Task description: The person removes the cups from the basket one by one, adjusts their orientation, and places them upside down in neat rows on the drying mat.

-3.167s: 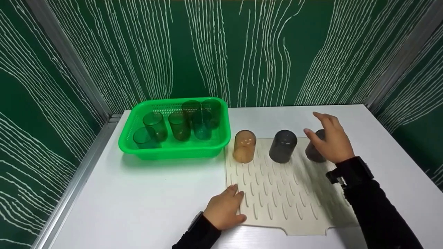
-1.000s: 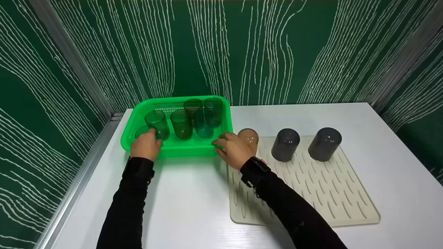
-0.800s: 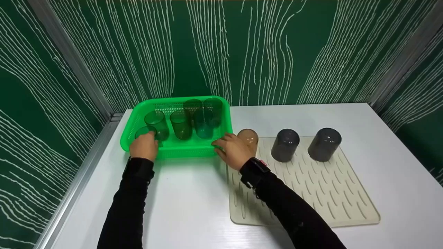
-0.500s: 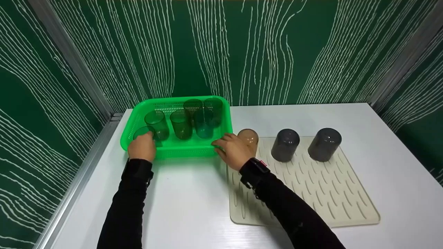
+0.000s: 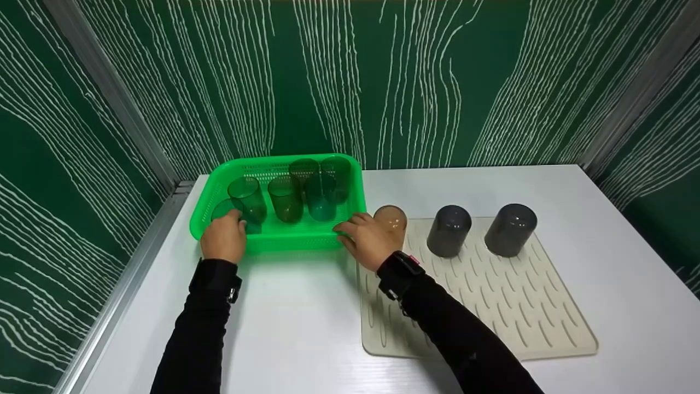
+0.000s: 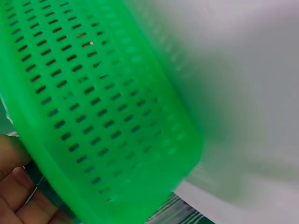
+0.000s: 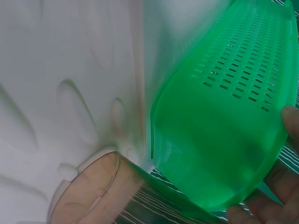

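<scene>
In the head view my left hand [image 5: 223, 236] reaches over the near left rim of a green plastic basket [image 5: 295, 241]. Its thumb and fingers pinch the rim of a teal glass [image 5: 250, 226] inside, which the hand partly covers. My right hand [image 5: 369, 241] grips the basket's near right corner; in the right wrist view, its thumb [image 7: 291, 122] lies on the rim. Close beside that hand, partly hidden by it, an amber glass [image 5: 391, 216] stands upside down on a beige ridged mat [image 5: 519, 306]. Two dark grey glasses [image 5: 449, 232] stand upside down farther right.
Several other tinted glasses [image 5: 285, 200] stand mouth up in the basket. The white table [image 5: 295, 323] extends in front of the basket and around the mat. Green patterned walls [image 5: 404, 82] enclose the back and sides, with a metal rail [image 5: 120, 284] along the left.
Since about three seconds ago, my right hand has left the rightmost grey glass for the basket corner. My left hand has gone from the mat's edge to the teal glass, then shifted slightly left.
</scene>
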Tool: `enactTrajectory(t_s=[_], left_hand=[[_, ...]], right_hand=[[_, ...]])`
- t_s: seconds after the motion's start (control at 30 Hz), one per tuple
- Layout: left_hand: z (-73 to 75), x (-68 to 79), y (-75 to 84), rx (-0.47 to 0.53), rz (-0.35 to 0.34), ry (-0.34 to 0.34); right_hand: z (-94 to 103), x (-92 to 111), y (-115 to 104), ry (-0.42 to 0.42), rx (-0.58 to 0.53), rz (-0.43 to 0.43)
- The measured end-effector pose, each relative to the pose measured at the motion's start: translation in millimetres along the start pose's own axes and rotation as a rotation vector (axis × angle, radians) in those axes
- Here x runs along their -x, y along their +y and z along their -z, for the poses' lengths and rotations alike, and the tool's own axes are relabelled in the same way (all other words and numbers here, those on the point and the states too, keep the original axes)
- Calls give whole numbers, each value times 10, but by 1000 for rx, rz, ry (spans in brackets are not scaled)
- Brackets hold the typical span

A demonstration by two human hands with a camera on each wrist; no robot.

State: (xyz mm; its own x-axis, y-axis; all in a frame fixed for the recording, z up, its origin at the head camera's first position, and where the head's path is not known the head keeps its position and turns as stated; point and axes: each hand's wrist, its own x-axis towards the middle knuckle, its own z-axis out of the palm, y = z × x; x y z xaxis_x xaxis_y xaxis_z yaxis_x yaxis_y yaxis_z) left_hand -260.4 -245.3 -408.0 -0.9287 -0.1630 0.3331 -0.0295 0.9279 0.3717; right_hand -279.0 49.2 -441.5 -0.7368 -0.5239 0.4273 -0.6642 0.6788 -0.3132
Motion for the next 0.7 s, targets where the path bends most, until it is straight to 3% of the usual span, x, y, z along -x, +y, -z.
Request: enactTrajectory(t_s=[0.17, 0.4, 0.7], left_hand=[[36, 36, 118, 55, -40, 55], [103, 113, 279, 153, -64, 105], [138, 304, 543, 346, -159, 205]], right_hand=[[14, 23, 6, -13, -1, 24], [63, 32, 14, -96, -68, -11], [223, 46, 15, -110, -253, -73]])
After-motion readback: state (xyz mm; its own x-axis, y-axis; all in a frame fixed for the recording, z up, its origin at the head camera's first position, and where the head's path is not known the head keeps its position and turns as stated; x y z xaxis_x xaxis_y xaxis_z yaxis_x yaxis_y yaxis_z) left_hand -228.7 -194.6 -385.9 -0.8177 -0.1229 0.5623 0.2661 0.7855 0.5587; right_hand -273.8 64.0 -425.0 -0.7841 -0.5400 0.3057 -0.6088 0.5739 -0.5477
